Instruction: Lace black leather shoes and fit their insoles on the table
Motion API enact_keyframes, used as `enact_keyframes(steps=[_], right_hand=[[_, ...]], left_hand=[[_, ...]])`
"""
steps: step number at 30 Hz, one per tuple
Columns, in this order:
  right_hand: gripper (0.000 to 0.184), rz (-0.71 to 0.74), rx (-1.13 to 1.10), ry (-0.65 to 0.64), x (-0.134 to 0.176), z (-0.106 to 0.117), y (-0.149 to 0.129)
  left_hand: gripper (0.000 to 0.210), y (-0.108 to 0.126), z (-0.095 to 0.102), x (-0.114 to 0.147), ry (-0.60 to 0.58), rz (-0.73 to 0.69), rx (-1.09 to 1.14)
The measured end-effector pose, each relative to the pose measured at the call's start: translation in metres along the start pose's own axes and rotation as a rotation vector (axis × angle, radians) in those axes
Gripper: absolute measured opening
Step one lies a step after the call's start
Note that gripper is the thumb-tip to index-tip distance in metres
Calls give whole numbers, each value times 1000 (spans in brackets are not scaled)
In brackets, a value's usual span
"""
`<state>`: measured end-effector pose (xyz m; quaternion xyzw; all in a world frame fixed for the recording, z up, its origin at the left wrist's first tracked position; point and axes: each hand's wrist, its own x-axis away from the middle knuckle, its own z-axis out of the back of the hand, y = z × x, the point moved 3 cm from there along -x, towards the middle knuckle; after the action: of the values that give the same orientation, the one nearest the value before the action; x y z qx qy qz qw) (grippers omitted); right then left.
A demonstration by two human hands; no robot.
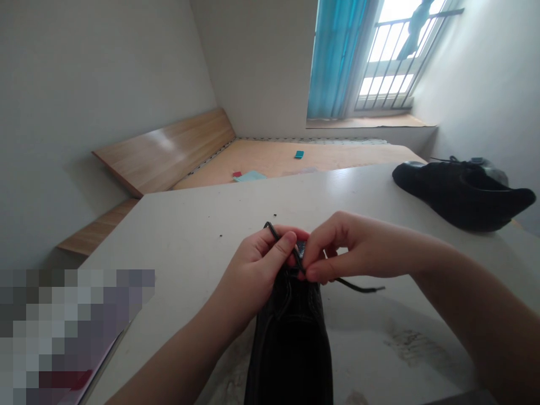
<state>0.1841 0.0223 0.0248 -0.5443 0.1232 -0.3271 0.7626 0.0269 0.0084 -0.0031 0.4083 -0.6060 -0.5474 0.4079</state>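
Observation:
A black shoe (297,320) stands on the white table, its heel opening toward me and its toe end pointing away, partly hidden by my hands. My left hand (270,256) is closed at the lacing area, thumb and fingers pinching a dark shoelace (356,287) that loops up above the fingers. Beside it, my right hand (327,256) pinches the same lace near the top eyelets. The lace's loose tip trails out to the right below my right hand. A bit of silvery grey material shows between the two hands.
Another black shoe (459,194) lies at the table's right side. Small dark crumbs dot the white table (189,242). A pixelated area covers the lower left. Behind are a bed (350,153) with a wooden headboard (181,143), a blue curtain (337,56) and a barred window.

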Motion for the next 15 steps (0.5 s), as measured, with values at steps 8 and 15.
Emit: enact_keyframes(steps=[8, 15], right_hand=[[30, 14, 20, 194, -14, -10, 11], [38, -86, 51, 149, -14, -10, 13]], left_hand=[[11, 16, 2, 8, 16, -425, -315], [24, 19, 4, 11, -46, -591, -479]])
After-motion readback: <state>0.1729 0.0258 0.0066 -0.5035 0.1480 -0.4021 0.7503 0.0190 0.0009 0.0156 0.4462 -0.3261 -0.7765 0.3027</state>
